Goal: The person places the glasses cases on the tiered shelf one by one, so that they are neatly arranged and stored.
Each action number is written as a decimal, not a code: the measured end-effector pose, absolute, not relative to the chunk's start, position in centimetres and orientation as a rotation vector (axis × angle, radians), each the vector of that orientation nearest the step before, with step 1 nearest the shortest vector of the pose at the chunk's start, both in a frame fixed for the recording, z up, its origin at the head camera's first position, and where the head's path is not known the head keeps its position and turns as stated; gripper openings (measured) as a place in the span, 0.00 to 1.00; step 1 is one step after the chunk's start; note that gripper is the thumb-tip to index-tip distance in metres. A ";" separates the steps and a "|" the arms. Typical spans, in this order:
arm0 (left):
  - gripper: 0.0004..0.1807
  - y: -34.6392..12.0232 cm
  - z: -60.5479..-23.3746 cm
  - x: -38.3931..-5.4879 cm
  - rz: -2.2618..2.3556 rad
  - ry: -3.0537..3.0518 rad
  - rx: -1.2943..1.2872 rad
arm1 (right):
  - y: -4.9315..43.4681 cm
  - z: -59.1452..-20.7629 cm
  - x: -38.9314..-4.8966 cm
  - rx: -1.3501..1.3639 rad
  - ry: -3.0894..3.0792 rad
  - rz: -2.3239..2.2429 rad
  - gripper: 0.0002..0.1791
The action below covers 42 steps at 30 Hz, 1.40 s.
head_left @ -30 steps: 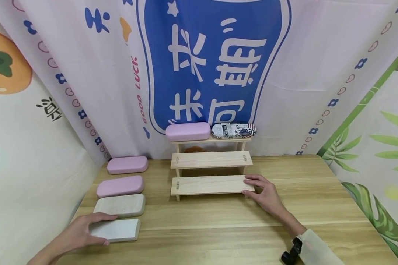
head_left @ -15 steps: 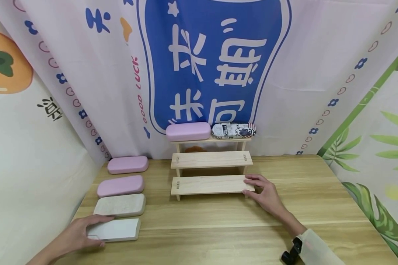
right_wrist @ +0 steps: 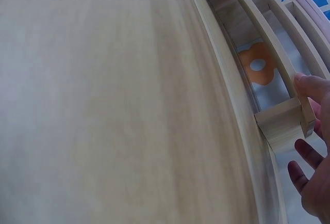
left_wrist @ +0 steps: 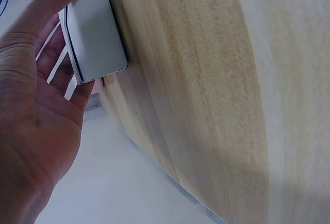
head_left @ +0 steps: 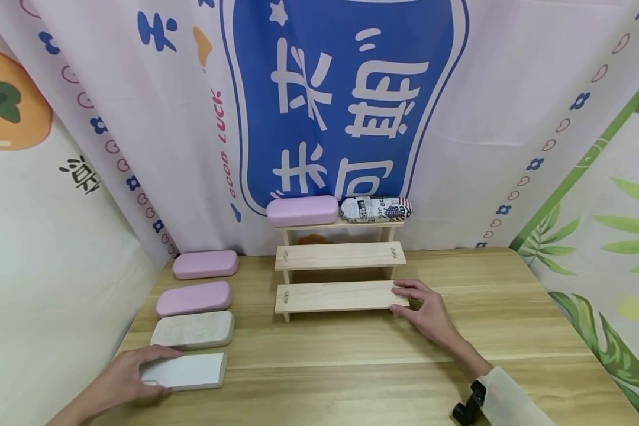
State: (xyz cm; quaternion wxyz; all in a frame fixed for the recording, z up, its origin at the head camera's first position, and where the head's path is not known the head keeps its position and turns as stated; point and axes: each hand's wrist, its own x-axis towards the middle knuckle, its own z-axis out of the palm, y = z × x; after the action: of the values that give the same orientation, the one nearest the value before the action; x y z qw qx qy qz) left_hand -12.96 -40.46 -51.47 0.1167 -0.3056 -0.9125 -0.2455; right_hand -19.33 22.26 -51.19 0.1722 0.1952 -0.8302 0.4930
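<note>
At the front left of the table, my left hand (head_left: 119, 377) grips the left end of a white, flat-topped glasses case (head_left: 191, 371), thumb on the near side and fingers on the far side. In the left wrist view the thumb presses the edge of the case (left_wrist: 95, 33), by its dark seam, with the fingers behind. My right hand (head_left: 430, 315) pinches the right end of the lowest shelf (head_left: 341, 297) of a three-step wooden rack. The right wrist view shows the thumb on the shelf's front edge, above the end leg (right_wrist: 281, 121).
Behind the white case lie a grey-white case (head_left: 194, 329) and two pink glasses cases, one nearer (head_left: 194, 299) and one farther (head_left: 206, 264). On the rack's top shelf sit a pink case (head_left: 302, 210) and a newsprint-patterned case (head_left: 376, 209). A printed curtain (head_left: 474, 118) hangs behind.
My left hand has shifted slightly left along the white case, uncovering more of its top. Lately the case has edged a touch toward me. The right hand and the rack stay put.
</note>
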 end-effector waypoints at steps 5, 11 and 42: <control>0.38 -40.3 -51.5 -13.1 -0.738 -2.638 -0.928 | 22.5 -51.8 -19.6 0.542 -2.368 1.403 0.21; 0.38 -39.9 -51.2 -13.0 -0.751 -2.644 -0.934 | 23.4 -53.9 -20.7 0.530 -2.376 1.389 0.21; 0.35 -32.9 -45.6 -15.2 -0.805 -2.618 -0.972 | 23.4 -53.0 -20.4 0.563 -2.387 1.389 0.21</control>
State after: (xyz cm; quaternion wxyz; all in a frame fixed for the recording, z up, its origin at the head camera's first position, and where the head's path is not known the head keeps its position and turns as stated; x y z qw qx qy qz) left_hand -15.18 -32.94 -45.57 0.1175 -0.3322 -0.8945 -0.2751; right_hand -20.44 23.40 -53.04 0.1606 0.1973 -0.8359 0.4864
